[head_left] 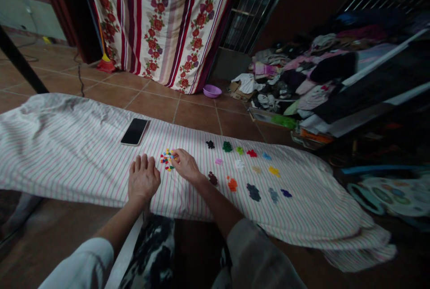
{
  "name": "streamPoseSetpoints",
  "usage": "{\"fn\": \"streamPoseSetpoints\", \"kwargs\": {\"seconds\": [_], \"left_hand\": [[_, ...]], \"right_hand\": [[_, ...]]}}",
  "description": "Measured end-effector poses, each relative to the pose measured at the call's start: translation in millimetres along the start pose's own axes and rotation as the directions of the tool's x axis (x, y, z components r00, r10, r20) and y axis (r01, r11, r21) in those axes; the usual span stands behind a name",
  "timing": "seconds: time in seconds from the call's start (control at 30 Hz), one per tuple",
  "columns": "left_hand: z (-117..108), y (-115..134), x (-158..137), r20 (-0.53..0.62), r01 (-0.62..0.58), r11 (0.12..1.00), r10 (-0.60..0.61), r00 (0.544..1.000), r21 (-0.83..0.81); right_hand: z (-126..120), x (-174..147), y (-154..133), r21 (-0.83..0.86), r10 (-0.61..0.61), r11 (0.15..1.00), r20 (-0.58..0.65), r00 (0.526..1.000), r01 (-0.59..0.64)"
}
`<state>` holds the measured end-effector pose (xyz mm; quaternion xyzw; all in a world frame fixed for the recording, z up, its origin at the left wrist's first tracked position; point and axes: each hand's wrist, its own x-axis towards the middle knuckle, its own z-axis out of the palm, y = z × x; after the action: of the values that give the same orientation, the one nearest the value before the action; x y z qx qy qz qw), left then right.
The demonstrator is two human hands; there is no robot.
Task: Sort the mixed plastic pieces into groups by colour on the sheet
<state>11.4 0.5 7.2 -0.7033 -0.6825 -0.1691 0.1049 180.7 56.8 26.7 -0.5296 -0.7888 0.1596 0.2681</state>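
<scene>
A small mixed group of tiny coloured pieces (165, 161), in red, yellow, blue and green, lies on the striped cloth (80, 145). At the right edge of this group my right hand (185, 165) has its thumb and fingertips pinched together; whatever is between them is too small to make out. Palm down on the cloth, just left of the group, rests my left hand (144, 179) with fingers stretched out and nothing held. Right of my hands, pieces lie sorted by colour, among them black (210, 144), dark green (227, 146), orange (231, 184) and dark grey (253, 192) piles.
A phone (135, 131) with a dark screen lies on the cloth, beyond my left hand. On the tiled floor behind are a purple bowl (212, 91) and a red broom (106, 64). A flowered curtain (168, 24) hangs at the back; heaped clothes (302, 69) fill the right.
</scene>
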Motion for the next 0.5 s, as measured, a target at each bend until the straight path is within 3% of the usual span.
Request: {"fn": "streamPoseSetpoints", "kwargs": {"seconds": [0.3, 0.5], "left_hand": [[-1.8, 0.2, -0.7, 0.038, 0.028, 0.997, -0.026, 0.999, -0.066], [-6.1, 2.0, -0.2, 0.057, 0.027, 0.999, -0.025, 0.998, -0.020]], "right_hand": [[-1.0, -11.1, 10.1, 0.043, 0.030, 0.999, -0.017, 0.999, -0.030], [-8.8, -18.6, 17.6, 0.030, 0.033, 0.999, -0.042, 0.999, -0.032]]}}
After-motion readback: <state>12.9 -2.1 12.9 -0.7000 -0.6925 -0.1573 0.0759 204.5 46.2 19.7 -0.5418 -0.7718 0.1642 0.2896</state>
